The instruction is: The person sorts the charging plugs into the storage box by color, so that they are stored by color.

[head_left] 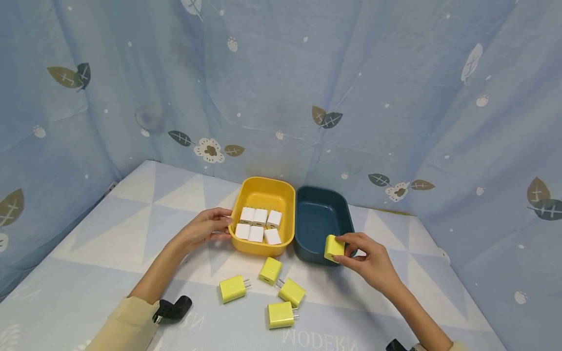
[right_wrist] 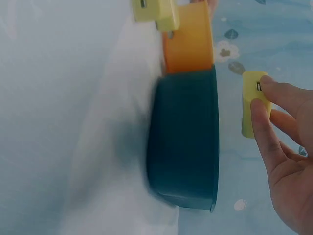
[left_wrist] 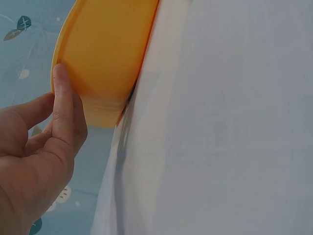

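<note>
My left hand [head_left: 206, 225] holds the left rim of a yellow bin [head_left: 287, 204]. In the left wrist view, one fingertip lies against the bin's outer wall [left_wrist: 107, 54]; another digit's tip is hidden at the rim. Several white charger plugs [head_left: 260, 217] sit in two rows inside this bin. My right hand [head_left: 371, 261] pinches a yellow charger plug [head_left: 333, 247] between thumb and fingers. It hangs at the near right rim of a dark teal bin [head_left: 316, 214], whose visible floor is bare. In the right wrist view, the held plug [right_wrist: 249, 112] is above the teal bin's rim.
Several yellow charger plugs lie on the patterned cloth in front of the bins, one [head_left: 270, 270] close to the yellow bin and another [head_left: 281, 315] nearest me. Both bins stand side by side. A blue leaf-print curtain [head_left: 272, 87] rises behind the table [head_left: 131, 234].
</note>
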A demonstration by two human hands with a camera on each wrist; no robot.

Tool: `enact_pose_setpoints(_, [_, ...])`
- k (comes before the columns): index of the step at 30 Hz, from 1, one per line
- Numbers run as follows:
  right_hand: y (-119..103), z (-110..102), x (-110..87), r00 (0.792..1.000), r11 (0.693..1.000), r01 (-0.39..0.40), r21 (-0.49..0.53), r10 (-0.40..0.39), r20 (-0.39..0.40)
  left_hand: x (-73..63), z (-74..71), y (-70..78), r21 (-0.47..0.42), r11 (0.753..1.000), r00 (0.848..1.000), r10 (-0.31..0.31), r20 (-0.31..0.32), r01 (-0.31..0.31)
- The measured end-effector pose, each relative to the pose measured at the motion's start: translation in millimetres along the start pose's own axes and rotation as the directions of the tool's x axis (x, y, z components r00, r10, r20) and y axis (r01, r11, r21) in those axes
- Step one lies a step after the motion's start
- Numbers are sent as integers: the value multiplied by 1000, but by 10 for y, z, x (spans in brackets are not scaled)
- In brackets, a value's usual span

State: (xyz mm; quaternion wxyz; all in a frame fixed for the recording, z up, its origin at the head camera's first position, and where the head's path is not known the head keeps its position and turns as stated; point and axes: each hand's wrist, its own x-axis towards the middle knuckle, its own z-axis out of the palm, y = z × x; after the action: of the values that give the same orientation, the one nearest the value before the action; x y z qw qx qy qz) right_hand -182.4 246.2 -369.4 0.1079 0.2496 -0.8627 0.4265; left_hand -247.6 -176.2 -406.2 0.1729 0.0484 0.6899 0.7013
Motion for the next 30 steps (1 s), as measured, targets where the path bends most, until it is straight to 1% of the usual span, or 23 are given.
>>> enact_pose_setpoints(8, [108, 47, 289, 999, 995, -14, -101, 17, 31, 4, -2, -13, -3, 1000, 1000, 2, 1, -2])
enact_pose_setpoints(13, [177, 123, 443, 997, 992, 3, -129, 6, 71, 5, -4, -11, -1, 1000, 1000, 5, 2, -5])
enact_pose_setpoints(17, [253, 203, 535, 993, 990, 4, -143, 12, 116, 5, -4, -10, 1, 1000, 1000, 3, -1, -3])
enact_pose_setpoints(19, [285, 246, 569, 990, 989, 3, -150, 19, 142, 5, -4, -10, 1, 1000, 1000, 2, -3, -2])
enact_pose_setpoints(22, [310, 304, 606, 982, 987, 21, -158, 9, 189, 6, -3, -10, 2, 1000, 1000, 1, -3, -1])
enact_pose_setpoints(26, [321, 366, 645, 968, 985, 48, -167, -4, 253, 3, -1, -8, 1, 1000, 1000, 3, -3, -3])
enact_pose_setpoints(30, [342, 417, 681, 954, 978, 56, -200, 6, 300, 0, -2, -8, -2, 1000, 1000, 7, -2, -7])
